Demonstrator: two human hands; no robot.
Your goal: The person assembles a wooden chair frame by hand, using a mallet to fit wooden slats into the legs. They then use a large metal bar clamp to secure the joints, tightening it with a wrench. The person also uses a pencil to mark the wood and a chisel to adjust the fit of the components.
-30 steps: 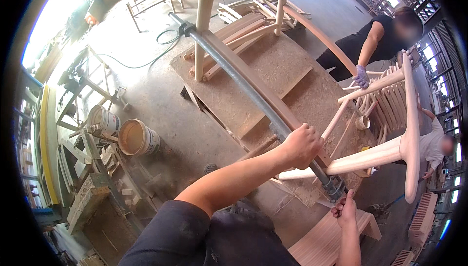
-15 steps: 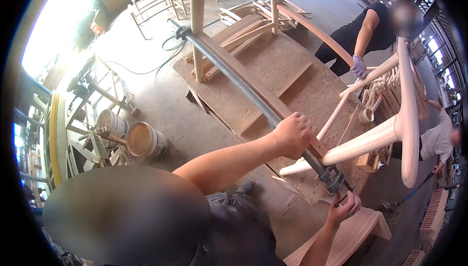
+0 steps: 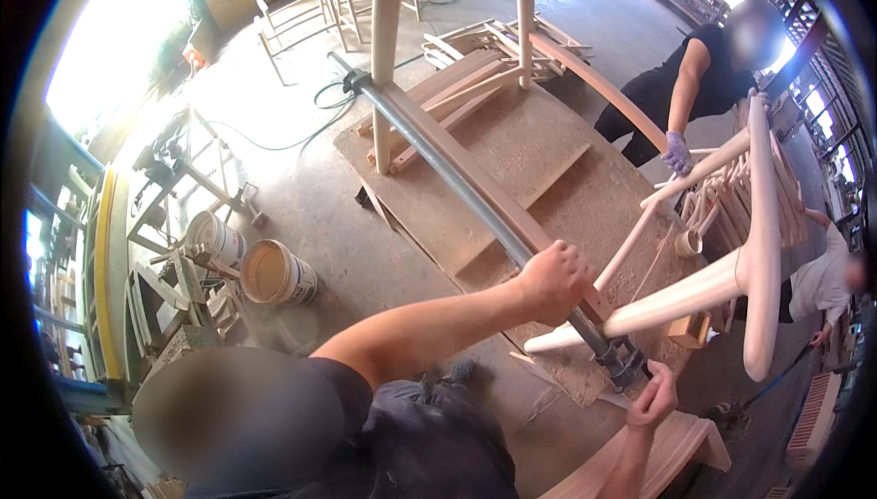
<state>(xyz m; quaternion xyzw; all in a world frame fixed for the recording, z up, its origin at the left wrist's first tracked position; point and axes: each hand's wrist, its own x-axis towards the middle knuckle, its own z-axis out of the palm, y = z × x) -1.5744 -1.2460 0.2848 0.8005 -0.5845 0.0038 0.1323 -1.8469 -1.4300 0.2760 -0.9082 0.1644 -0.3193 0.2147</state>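
A long metal pipe clamp (image 3: 457, 184) lies along a wooden rail (image 3: 484, 193) of a pale chair frame (image 3: 681, 296). One dark jaw (image 3: 354, 81) sits by a far leg; the screw head (image 3: 621, 364) is at the near end, beside the thick tapered leg. My left hand (image 3: 554, 283) is closed over the pipe and rail just short of this leg, its fingers partly hidden. At the screw end my right hand (image 3: 654, 396) has its fingers curled around the clamp's handle, which is mostly hidden.
The frame stands on a dusty workbench (image 3: 393, 197) with stacked wood strips (image 3: 457, 88). Two buckets (image 3: 277, 272) are on the floor at left. Across the bench a gloved co-worker (image 3: 678, 152) holds a long wooden piece. A curved wooden panel (image 3: 653, 458) is below my right hand.
My right hand has turned at the clamp's screw end, its fingers now more curled. My left hand keeps its grip. The whole view has shifted slightly.
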